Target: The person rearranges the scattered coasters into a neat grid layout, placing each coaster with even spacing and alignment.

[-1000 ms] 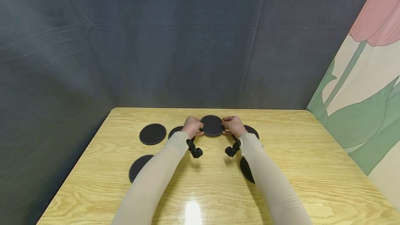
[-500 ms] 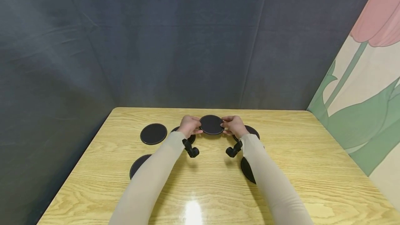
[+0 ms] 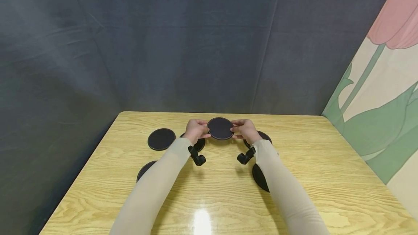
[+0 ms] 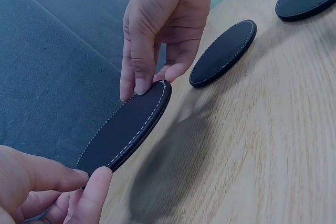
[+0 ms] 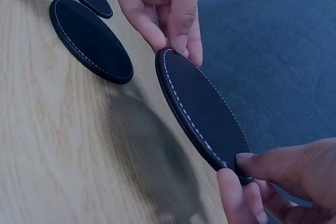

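A round black coaster point(image 3: 220, 128) with white edge stitching is held above the table. My left hand point(image 3: 195, 132) pinches its left edge between thumb and fingers. Opposite, my right hand point(image 3: 246, 131) pinches the right edge the same way. In the left wrist view the raised coaster point(image 4: 128, 127) casts a shadow on the wood, apart from the surface. The right wrist view shows the same coaster point(image 5: 202, 108) tilted between both hands. Another coaster point(image 3: 200, 145) lies partly hidden behind my left hand, and one more point(image 3: 265, 137) lies partly behind my right.
On the wooden table point(image 3: 215, 198) lie more black coasters: one at the far left point(image 3: 161, 139), one partly under the left sleeve point(image 3: 145, 170), one partly under the right sleeve point(image 3: 259, 178). A dark cloth point(image 3: 189, 46) hangs behind the table. A flower-patterned surface point(image 3: 375, 119) stands at right.
Both hands have raised the coaster slightly off the table. My left hand has shifted a little to the left, uncovering more of the coaster behind it.
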Motion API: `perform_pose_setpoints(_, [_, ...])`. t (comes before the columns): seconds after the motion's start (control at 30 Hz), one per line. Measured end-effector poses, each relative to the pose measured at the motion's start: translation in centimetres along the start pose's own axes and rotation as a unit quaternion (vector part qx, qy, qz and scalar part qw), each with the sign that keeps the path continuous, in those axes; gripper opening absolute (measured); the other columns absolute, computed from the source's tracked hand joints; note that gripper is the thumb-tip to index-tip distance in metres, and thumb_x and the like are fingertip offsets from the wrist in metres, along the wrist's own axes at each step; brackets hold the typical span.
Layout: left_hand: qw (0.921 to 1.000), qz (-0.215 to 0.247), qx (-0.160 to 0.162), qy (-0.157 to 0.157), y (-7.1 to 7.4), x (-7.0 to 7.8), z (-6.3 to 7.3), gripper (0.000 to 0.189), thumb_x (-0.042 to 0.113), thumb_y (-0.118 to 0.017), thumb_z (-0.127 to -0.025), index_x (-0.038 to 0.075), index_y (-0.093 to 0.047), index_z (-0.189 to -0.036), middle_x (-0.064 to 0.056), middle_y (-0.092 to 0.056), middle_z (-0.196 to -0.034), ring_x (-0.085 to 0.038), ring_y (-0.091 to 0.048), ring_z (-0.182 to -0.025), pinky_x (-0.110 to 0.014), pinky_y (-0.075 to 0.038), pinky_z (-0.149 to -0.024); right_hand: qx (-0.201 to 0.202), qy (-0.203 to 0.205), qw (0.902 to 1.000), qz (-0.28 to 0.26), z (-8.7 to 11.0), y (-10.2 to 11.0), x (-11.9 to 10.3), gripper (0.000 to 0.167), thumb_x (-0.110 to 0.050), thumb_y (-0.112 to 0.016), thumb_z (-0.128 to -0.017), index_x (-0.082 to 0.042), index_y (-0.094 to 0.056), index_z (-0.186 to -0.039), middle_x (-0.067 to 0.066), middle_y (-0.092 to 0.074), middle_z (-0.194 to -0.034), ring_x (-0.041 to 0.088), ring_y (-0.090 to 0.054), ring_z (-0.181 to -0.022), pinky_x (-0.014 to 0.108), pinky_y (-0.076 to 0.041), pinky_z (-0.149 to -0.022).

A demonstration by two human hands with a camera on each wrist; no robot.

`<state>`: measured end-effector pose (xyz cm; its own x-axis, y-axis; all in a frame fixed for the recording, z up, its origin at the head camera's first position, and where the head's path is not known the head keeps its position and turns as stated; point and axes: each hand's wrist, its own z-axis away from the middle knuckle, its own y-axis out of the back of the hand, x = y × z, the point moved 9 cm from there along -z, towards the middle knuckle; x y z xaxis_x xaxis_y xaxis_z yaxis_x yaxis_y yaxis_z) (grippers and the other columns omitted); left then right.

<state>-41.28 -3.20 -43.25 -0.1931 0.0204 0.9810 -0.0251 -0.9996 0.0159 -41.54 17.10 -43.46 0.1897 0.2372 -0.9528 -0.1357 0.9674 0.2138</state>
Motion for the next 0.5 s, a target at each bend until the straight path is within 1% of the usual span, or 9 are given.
perform_pose_setpoints(0.07, [1.0000,0.003,0.002,0.001,0.04,0.08,0.19,0.042,-0.014,-0.060,-0.084,-0.004,-0.061,-0.125,-0.022,-0.062,-0.121,-0.028,-0.069,-0.098,-0.045,-0.057,-0.087,0.000,0.001,1.0000,0.001,0.18,0.02,-0.15,0.045,0.000,-0.055,-0.096,0.004,-0.046,-0.140,0.023,-0.049,-0.137,0.008,-0.061,-0.087,0.030,-0.060,-0.080])
perform_pose_setpoints(0.13, [1.0000,0.006,0.003,0.003,0.05,0.14,0.36,0.043,-0.015,-0.060,-0.083,-0.004,-0.061,-0.124,-0.022,-0.062,-0.121,-0.029,-0.068,-0.101,-0.042,-0.058,-0.085,0.003,-0.001,1.0000,0.000,0.29,0.07,-0.26,0.045,0.001,-0.055,-0.096,0.003,-0.047,-0.140,0.023,-0.050,-0.136,0.010,-0.061,-0.088,0.033,-0.060,-0.082])
perform_pose_setpoints(0.3, [0.9999,0.012,0.002,0.008,0.06,0.30,0.76,0.043,-0.015,-0.061,-0.083,-0.003,-0.061,-0.125,-0.022,-0.063,-0.119,-0.029,-0.068,-0.101,-0.033,-0.061,-0.075,0.011,-0.008,0.9999,-0.001,0.56,0.25,-0.42,0.044,0.002,-0.057,-0.095,0.001,-0.050,-0.138,0.020,-0.051,-0.133,0.010,-0.061,-0.086,0.038,-0.058,-0.086])
perform_pose_setpoints(0.37, [0.9998,0.016,0.001,0.009,0.06,0.37,0.87,0.044,-0.015,-0.061,-0.083,-0.003,-0.061,-0.125,-0.022,-0.062,-0.119,-0.029,-0.068,-0.100,-0.032,-0.061,-0.073,0.013,-0.010,0.9999,0.001,0.67,0.29,-0.43,0.044,0.002,-0.058,-0.094,0.001,-0.050,-0.138,0.018,-0.052,-0.131,0.009,-0.061,-0.084,0.037,-0.059,-0.085])
perform_pose_setpoints(0.5, [0.9998,0.020,-0.005,0.007,-0.07,0.56,1.09,0.045,-0.015,-0.062,-0.083,-0.004,-0.060,-0.127,-0.023,-0.061,-0.119,-0.030,-0.068,-0.101,-0.033,-0.061,-0.075,0.015,-0.009,0.9998,0.004,0.87,0.39,-0.39,0.045,0.002,-0.059,-0.093,0.001,-0.050,-0.138,0.016,-0.052,-0.125,0.009,-0.061,-0.080,0.031,-0.060,-0.078])
